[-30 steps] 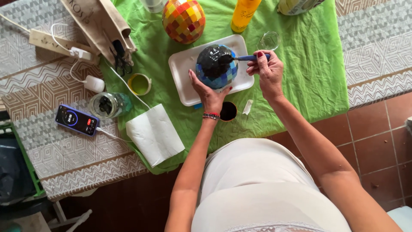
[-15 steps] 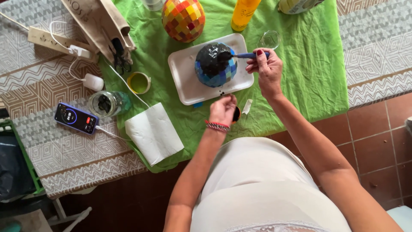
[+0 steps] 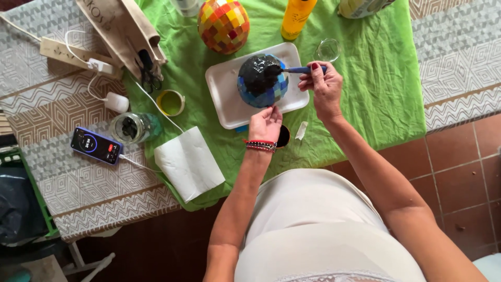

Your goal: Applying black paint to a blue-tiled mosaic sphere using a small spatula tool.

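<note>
- The right hand (image 3: 326, 89) is pinching a blue-handled brush (image 3: 297, 69), its fingers (image 3: 314, 67) closed around the handle.
- The brush is lying nearly level, its long axis running left to right, with the bristle end pointing left and pressing on the black-coated top of the ball (image 3: 262, 81).
- The ball, a round thing tiled in blue squares with black paste covering its upper part, is sitting in the middle of a white tray (image 3: 222, 91).
- The left hand (image 3: 265, 124) is reaching up to the ball's near edge; its fingers are curled loosely and touching the ball at the tips, not gripping it.
- A small dark pot (image 3: 284, 136) is peeking out from under the left wrist; what it holds cannot be told.
- A small round tub (image 3: 170, 102) with yellow-green contents is standing left of the tray.
- A glass jar (image 3: 134, 127) with dark bits inside is lying near the phone (image 3: 97, 145).
- An empty-looking clear glass (image 3: 327, 50) is standing just above the right hand.
- A yellow bottle (image 3: 297, 18) and a second ball (image 3: 223, 23) tiled in red, orange and yellow are standing beyond the tray.
- Everything is resting on a green cloth (image 3: 376, 89) spread over the desk (image 3: 57, 172).
</note>
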